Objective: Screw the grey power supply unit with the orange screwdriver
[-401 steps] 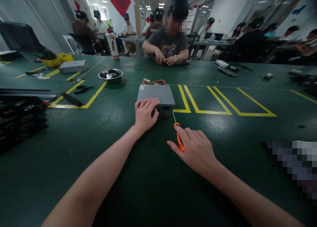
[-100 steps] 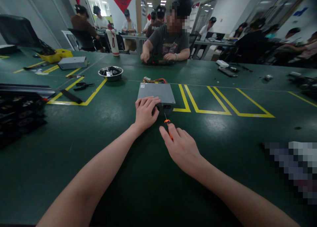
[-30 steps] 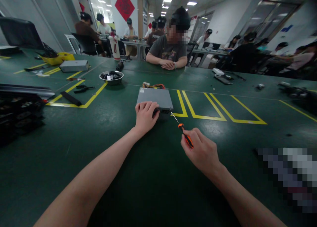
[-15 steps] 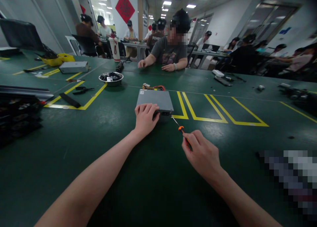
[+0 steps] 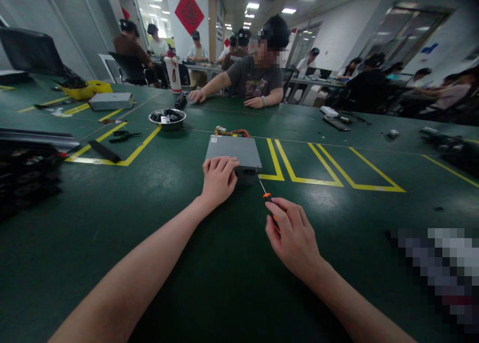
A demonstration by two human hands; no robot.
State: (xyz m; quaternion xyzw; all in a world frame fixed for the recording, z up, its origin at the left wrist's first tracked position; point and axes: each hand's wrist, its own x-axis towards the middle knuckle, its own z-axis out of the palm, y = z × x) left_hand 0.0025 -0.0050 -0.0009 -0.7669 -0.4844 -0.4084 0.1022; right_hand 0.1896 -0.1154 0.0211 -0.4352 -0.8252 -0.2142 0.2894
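Note:
A grey metal box with coloured wires at its far edge lies on the green table. My left hand rests on its near left edge, fingers on the top and thumb at the near side, gripping it. In my right hand is a screwdriver with an orange and black handle, held between thumb and fingers. Its thin shaft points up and left, with the tip at the box's near right corner. Whether the tip touches a screw is too small to tell.
A metal bowl of small dark parts stands beyond, on the left. Dark parts are piled at the far left. A grey box sits near yellow trays. A person sits opposite, one hand near a black object.
My right hand has shifted slightly left and its fingers have loosened around the screwdriver, whose handle is now more upright. The person opposite has reached one arm toward the black object.

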